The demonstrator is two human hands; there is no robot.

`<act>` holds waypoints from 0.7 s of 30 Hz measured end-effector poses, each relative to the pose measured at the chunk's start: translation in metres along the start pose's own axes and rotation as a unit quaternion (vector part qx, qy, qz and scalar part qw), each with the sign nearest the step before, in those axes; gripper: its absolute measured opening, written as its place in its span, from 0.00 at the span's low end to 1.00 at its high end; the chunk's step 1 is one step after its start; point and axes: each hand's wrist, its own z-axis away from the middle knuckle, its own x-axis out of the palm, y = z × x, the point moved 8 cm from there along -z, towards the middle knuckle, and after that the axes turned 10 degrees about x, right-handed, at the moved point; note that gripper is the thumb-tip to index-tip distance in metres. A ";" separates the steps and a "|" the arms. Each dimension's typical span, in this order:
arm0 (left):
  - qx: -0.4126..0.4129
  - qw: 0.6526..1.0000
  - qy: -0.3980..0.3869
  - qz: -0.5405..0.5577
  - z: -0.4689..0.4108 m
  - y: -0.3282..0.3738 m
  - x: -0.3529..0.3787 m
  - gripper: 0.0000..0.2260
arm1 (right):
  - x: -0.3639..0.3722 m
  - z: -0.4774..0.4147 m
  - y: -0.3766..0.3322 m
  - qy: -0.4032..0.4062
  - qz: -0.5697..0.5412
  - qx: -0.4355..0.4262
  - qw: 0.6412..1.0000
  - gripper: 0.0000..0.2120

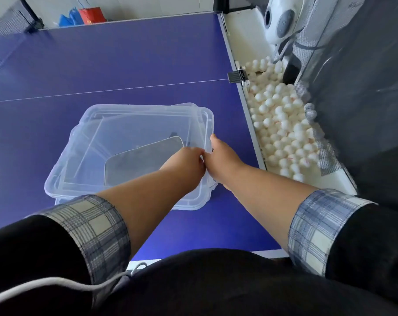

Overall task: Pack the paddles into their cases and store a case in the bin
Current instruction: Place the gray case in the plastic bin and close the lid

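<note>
**Head view of a clear bin on a blue desk.** A rectangular bin [59,200] of translucent, smooth plastic with rounded corners is shown on the matte blue desk [125,65], just below the frame's centre. It is covered by a ribbed lid [136,119] of the same plastic.

The case [145,160], a dark, flat shape with rounded corners and a pale edge, is seen inside the bin through the lid, toward 5 o'clock of the bin. Its near end is hidden by the left forearm, and its surface is blurred by the plastic.

The two hands are placed side by side at the lid's 3 o'clock rim.
- The left hand [189,161] is curled over the rim from the inner side.
- The right hand [224,159] holds the rim from the outer side, with the thumb laid along the top.
- The fingertips of both are hidden.

Checked cuffs [91,224] are turned back over black sleeves.

At 3 o'clock of the desk, many white, round balls [282,124] are heaped in a white tray [339,183] backed by dark mesh. A white-and-grey machine [280,21] is cut off at 1 o'clock. Red and blue bags [92,14] are seen at 11 o'clock, beyond the desk.
</note>
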 end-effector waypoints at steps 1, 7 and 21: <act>0.016 1.000 0.005 -0.005 -0.001 0.001 -0.001 0.12 | 0.001 -0.003 -0.001 -0.002 0.000 -0.004 1.000 0.25; 0.028 0.996 -0.020 -0.082 -0.009 -0.010 0.001 0.25 | 0.003 -0.024 0.000 0.000 -0.060 0.041 0.997 0.22; 0.024 0.999 0.019 -0.033 -0.012 -0.009 0.015 0.31 | 0.009 -0.065 -0.001 -0.029 -0.008 0.044 0.999 0.24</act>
